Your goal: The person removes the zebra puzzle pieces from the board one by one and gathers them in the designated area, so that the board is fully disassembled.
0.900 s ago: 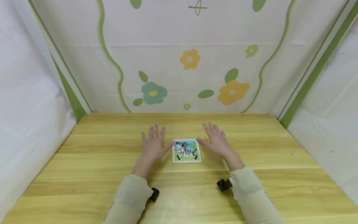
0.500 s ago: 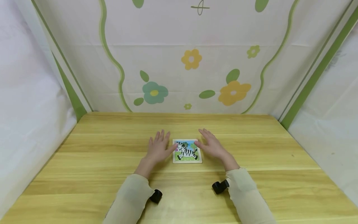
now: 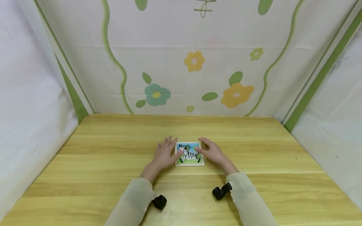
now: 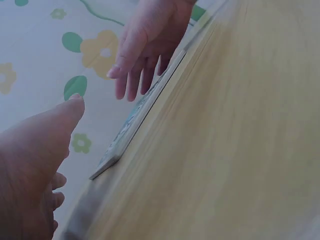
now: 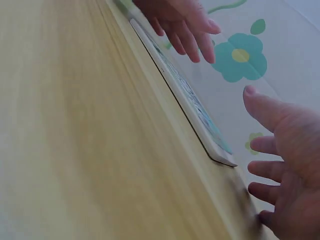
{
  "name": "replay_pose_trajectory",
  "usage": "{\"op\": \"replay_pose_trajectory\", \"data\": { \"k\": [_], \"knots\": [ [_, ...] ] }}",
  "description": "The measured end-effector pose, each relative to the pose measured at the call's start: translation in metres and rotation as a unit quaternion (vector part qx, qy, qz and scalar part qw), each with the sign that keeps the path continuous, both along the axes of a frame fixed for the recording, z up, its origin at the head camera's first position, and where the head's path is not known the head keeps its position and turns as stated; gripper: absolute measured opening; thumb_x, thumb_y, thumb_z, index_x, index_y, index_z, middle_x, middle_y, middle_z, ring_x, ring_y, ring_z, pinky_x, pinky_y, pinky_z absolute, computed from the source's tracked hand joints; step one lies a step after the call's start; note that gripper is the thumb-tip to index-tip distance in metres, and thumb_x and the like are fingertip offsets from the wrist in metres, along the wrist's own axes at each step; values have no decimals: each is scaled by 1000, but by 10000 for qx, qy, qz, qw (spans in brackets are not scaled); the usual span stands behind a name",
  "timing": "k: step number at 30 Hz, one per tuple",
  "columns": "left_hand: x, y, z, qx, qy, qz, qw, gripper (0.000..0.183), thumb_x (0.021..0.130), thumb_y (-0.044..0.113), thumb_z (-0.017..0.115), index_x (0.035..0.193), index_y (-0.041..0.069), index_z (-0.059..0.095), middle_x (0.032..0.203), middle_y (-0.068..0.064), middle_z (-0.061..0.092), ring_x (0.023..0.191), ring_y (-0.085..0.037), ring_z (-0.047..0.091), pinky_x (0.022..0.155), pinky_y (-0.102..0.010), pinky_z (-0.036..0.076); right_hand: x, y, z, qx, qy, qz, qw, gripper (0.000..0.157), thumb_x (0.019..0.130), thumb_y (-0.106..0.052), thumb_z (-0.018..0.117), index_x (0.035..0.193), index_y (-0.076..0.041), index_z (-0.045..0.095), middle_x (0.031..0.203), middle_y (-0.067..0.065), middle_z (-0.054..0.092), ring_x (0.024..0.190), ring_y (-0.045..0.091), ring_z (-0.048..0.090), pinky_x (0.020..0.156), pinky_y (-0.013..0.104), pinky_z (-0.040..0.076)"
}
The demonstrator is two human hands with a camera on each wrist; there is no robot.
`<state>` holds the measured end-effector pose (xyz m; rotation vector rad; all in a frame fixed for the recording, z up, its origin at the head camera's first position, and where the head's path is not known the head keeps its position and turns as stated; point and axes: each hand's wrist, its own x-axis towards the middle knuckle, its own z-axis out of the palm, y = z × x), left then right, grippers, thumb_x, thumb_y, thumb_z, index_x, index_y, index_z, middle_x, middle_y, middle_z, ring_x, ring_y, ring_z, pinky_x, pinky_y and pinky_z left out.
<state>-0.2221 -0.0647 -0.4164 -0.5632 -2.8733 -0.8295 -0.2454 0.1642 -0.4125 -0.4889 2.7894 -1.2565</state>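
A square zebra puzzle (image 3: 190, 157) with a pale wooden border lies flat in the middle of the table. My left hand (image 3: 164, 155) is at its left side, fingers spread and thumb reaching over the left edge of the picture. On the other side my right hand (image 3: 212, 153) is held with its thumb over the upper right part of the puzzle and its fingers beyond the edge. In the left wrist view the puzzle (image 4: 132, 122) rests low on the wood, with the left thumb (image 4: 70, 117) raised above it. Neither hand grips anything.
The wooden table (image 3: 99, 188) spreads out around the puzzle. Behind it hangs a white cloth (image 3: 169, 31) printed with flowers, and white sheets (image 3: 34, 94) close off both sides. A black wrist camera (image 3: 222, 191) sits by each sleeve.
Both hands have moved inward toward the puzzle from either side and down a little, their fingers drawing closer together. The puzzle stays where it was on the table.
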Motion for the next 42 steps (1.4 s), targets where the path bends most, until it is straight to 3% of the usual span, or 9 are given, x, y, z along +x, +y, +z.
{"op": "replay_pose_trajectory", "data": {
  "k": [6, 13, 26, 32, 42],
  "knots": [
    [3, 0, -12, -162, 149, -151, 9996, 70, 81, 57, 41, 135, 14, 31, 139, -17, 18, 126, -32, 12, 96, -53, 7, 1, -2, -13, -238, 326, -76, 9992, 47, 80, -25, 61, 119, -1, 50, 127, 17, 41, 119, 33, 31, 97, 46, 19],
    [6, 0, -16, -459, 189, -359, 9981, 69, 80, 59, 41, 135, 19, 33, 139, -16, 19, 127, -30, 11, 96, -53, 6, 3, -4, -21, 259, 818, -99, 9963, 39, 78, -19, 64, 113, -3, 55, 124, 17, 44, 116, 35, 33, 95, 50, 20],
    [3, 2, -18, -723, 324, -739, 9941, 59, 81, 54, 43, 132, 23, 38, 139, -14, 20, 127, -27, 12, 97, -50, 7, 2, -6, -15, 736, 810, -229, 9937, 35, 79, -22, 62, 110, -8, 55, 125, 14, 43, 118, 32, 31, 94, 52, 16],
    [3, 6, -19, -677, 307, -957, 9926, 57, 81, 53, 43, 131, 25, 40, 140, -13, 19, 127, -26, 11, 98, -49, 8, 2, -5, -15, 763, 815, -228, 9935, 35, 79, -21, 62, 110, -8, 55, 125, 14, 43, 118, 32, 31, 94, 52, 15],
    [1, 8, -16, -842, 262, -1048, 9906, 58, 82, 53, 41, 132, 25, 37, 140, -15, 16, 128, -27, 9, 98, -45, 13, -2, -5, -12, 684, 865, -165, 9938, 35, 78, -19, 63, 109, -5, 56, 123, 16, 44, 117, 33, 32, 95, 50, 17]
  ]
}}
